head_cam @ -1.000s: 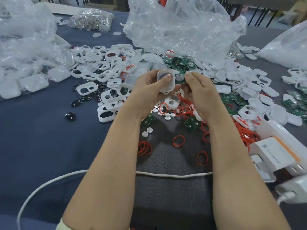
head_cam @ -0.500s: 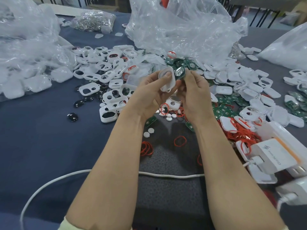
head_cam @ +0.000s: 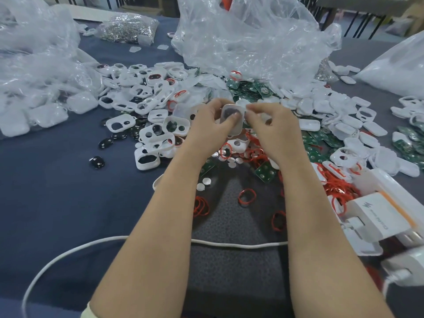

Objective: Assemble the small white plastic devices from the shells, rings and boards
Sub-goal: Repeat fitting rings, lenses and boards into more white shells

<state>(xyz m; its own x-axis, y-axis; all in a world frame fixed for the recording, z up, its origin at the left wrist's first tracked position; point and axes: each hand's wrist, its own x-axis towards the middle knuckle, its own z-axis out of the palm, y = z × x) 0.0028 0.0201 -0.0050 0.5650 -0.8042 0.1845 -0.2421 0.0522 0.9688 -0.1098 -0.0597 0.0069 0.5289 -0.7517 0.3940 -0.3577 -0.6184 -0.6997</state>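
Head view: my left hand (head_cam: 206,126) grips the shell (head_cam: 233,131) in the air over the desk (head_cam: 57,191). The thumb presses on the shell's dark open face and the other fingers curl behind it. The shell's long axis runs roughly up and down, tilted a little. My right hand (head_cam: 273,130) sits just beside its upper right edge, fingers (head_cam: 252,109) drawn narrow. Blur hides whether they pinch a part. I judge the next piece enters from that right side. Boards (head_cam: 250,88) lie just beyond, rings (head_cam: 246,196) nearer me.
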